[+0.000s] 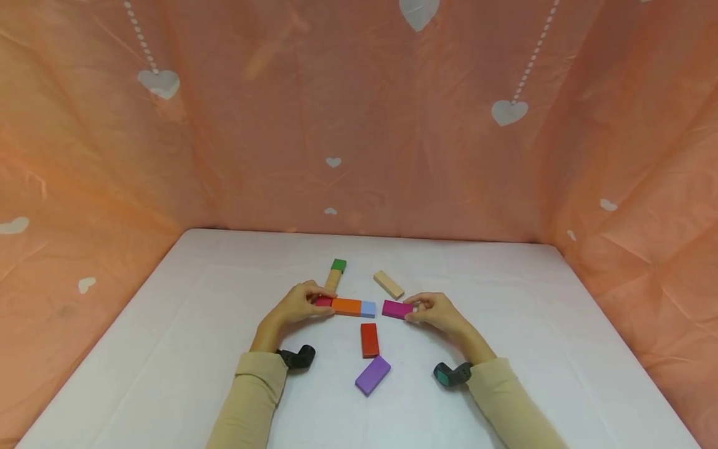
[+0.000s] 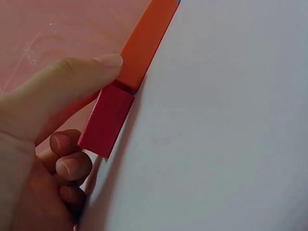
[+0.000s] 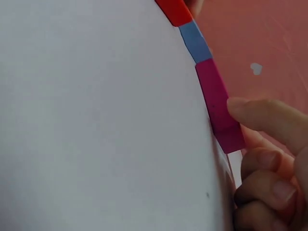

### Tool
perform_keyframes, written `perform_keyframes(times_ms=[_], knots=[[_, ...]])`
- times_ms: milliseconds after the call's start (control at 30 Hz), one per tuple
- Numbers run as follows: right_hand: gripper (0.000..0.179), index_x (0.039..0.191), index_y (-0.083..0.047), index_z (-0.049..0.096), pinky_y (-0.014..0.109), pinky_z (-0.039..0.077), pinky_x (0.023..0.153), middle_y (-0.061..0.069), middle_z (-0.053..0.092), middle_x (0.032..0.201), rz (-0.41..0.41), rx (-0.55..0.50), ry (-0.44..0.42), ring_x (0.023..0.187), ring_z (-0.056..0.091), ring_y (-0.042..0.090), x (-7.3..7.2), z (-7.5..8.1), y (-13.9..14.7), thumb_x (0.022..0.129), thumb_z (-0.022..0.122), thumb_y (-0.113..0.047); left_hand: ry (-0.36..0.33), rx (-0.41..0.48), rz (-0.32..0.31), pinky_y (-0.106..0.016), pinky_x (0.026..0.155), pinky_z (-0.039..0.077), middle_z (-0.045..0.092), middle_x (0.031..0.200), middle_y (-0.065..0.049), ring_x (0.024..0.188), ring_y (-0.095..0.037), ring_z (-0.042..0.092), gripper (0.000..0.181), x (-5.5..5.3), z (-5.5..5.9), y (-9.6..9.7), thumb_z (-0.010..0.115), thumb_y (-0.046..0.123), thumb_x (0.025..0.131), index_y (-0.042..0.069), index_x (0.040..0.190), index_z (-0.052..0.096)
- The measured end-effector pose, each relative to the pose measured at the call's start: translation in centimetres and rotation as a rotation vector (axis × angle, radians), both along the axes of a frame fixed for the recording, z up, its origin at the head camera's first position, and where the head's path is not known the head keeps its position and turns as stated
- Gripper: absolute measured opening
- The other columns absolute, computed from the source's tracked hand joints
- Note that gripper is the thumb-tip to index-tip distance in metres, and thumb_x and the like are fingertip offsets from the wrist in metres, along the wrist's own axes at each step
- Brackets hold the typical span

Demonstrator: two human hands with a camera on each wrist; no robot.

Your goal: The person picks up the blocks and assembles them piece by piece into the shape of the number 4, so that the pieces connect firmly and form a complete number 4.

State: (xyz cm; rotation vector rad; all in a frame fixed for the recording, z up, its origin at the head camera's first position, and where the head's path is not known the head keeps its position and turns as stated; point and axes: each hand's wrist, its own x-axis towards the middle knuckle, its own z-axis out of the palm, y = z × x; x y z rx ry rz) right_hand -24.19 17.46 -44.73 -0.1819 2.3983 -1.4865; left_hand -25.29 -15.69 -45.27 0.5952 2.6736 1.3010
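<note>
On the white table, a crimson block [image 1: 323, 301], an orange block [image 1: 346, 307] and a light blue block [image 1: 368, 309] lie end to end in a row. My left hand [image 1: 303, 302] is at the row's left end. In the left wrist view its thumb lies against the orange block [image 2: 147, 45] beside the seam with the crimson block [image 2: 107, 120], and the index finger is mostly hidden behind. With thumb and fingers, my right hand [image 1: 439, 312] pinches the right end of a magenta block [image 1: 396, 309]. A narrow gap separates that block from the light blue one in the head view.
Behind the row, a plain wooden block [image 1: 333, 279] runs back to a green block [image 1: 339, 265]. Another plain wooden block [image 1: 388, 284] lies slantwise. In front are a red block [image 1: 369, 340] and a purple block [image 1: 373, 376]. An orange curtain [image 1: 370, 137] surrounds the table.
</note>
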Motion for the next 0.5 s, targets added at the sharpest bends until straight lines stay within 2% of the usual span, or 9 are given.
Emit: perform_keyframes(times_ms=[200, 500], knots=[[0.041, 0.117, 0.007, 0.063, 0.019, 0.032, 0.056, -0.008, 0.042, 0.058, 0.005, -0.021, 0.004, 0.058, 0.038, 0.005, 0.0, 0.2, -0.2, 0.080, 0.073, -0.009, -0.012, 0.081, 0.030, -0.020, 0.064, 0.031, 0.045, 0.078, -0.003, 0.075, -0.013, 0.038, 0.033, 0.0, -0.7, 0.0, 0.080, 0.014, 0.077, 0.004, 0.107, 0.073], [0.043, 0.120, 0.008, 0.061, 0.018, 0.029, 0.052, -0.008, 0.041, 0.056, -0.022, -0.067, -0.048, 0.055, 0.036, 0.004, 0.1, 0.3, -0.9, 0.080, 0.071, -0.005, -0.008, 0.117, 0.062, -0.020, 0.064, 0.030, 0.043, 0.078, -0.001, 0.074, -0.012, 0.038, 0.033, 0.1, -1.2, 0.1, 0.081, 0.014, 0.075, 0.006, 0.107, 0.074]])
